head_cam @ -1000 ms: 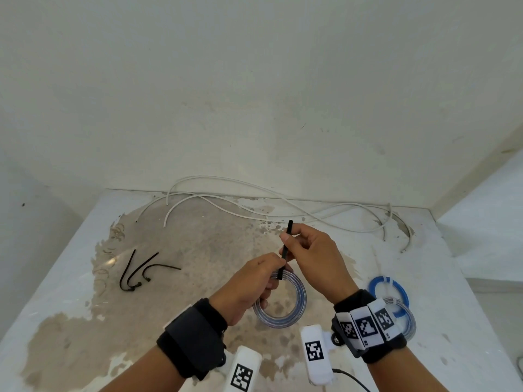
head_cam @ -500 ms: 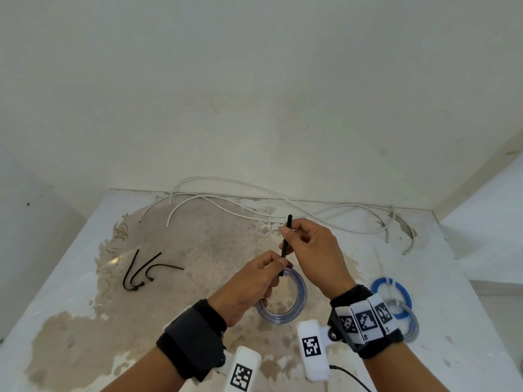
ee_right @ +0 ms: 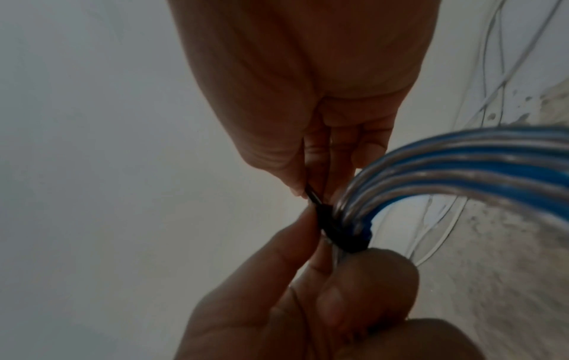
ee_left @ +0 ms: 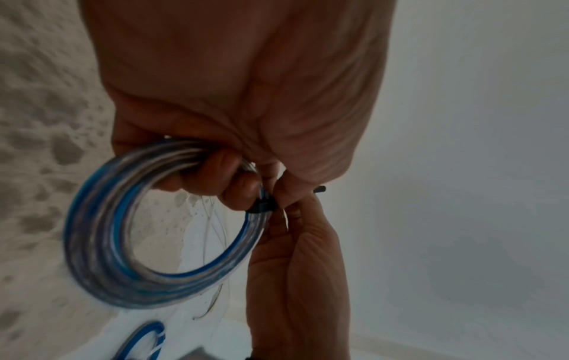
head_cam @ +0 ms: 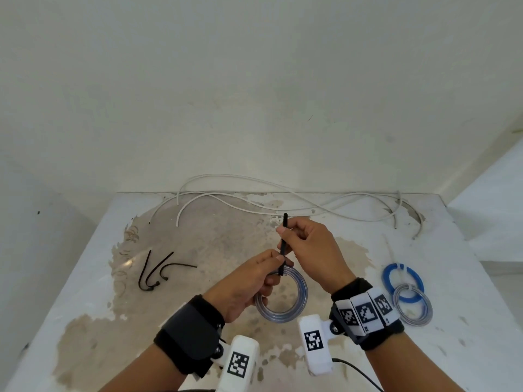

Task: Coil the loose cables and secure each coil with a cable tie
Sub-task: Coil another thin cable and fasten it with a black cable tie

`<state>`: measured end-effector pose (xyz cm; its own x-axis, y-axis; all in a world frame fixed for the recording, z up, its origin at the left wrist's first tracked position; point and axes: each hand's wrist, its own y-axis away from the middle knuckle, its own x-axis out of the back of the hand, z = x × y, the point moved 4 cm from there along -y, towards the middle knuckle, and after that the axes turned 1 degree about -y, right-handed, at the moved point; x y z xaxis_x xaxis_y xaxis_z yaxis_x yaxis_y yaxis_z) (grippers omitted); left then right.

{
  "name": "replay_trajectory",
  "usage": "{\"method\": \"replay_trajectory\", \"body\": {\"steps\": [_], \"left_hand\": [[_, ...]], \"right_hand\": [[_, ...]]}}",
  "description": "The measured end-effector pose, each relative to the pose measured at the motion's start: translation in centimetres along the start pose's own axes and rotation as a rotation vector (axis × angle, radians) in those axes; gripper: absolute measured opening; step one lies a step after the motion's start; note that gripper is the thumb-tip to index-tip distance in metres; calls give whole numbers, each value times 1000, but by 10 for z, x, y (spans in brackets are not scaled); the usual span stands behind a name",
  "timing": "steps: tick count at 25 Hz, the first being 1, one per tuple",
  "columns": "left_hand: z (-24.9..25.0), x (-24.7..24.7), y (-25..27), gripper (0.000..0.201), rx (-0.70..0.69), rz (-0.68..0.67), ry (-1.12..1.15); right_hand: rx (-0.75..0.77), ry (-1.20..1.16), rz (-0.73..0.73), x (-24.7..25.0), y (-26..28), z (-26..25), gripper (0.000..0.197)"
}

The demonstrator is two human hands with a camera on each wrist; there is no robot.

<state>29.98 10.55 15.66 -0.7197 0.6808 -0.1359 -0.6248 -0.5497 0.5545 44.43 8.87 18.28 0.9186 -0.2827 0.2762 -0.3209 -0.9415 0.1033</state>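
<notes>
While I look down from the head view, my left hand (head_cam: 249, 281) grips the clear-and-blue cable coil (head_cam: 283, 295) above the stained white table (head_cam: 93, 278), fingers curled round its top. My right hand (head_cam: 308, 250) pinches the black cable tie (head_cam: 283, 244), whose tail stands upright from the coil. Three spare black ties (head_cam: 158, 271) lie on the table to my left, loose white cables (head_cam: 254, 199) run along the back wall, and two finished coils sit to my right: a blue coil (head_cam: 403, 282) with a clear coil (head_cam: 413, 308) overlapping its near edge.

From my left wrist, my fingers (ee_left: 237, 180) curl round the coil (ee_left: 123, 243), and the tie's black head (ee_left: 261, 207) sits on the bundle just beside my right hand (ee_left: 295, 268).

From my right wrist, my thumb and fingers (ee_right: 311, 158) pinch the tie's tail (ee_right: 312, 194), and the black band (ee_right: 341, 236) wraps the coil's strands (ee_right: 431, 165), with my left hand (ee_right: 307, 304) gripping just below it.
</notes>
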Motion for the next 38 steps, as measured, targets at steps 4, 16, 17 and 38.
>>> {"method": "replay_trajectory", "body": {"steps": [4,16,17,38], "left_hand": [[-1,15,12,24,-61,-16,-8],[-37,92,26,29,-35,-53,150],[-41,93,25,31,-24,-57,147],[-32,15,-13,29,-41,-19,550]], "right_hand": [[17,-24,47,-22,3,-11,13],[-350,-36,-301,-88,67,27,26],[-352,-67,-279,-90,71,30,25],[-376,-974,-194,-6,85,75,42]]}}
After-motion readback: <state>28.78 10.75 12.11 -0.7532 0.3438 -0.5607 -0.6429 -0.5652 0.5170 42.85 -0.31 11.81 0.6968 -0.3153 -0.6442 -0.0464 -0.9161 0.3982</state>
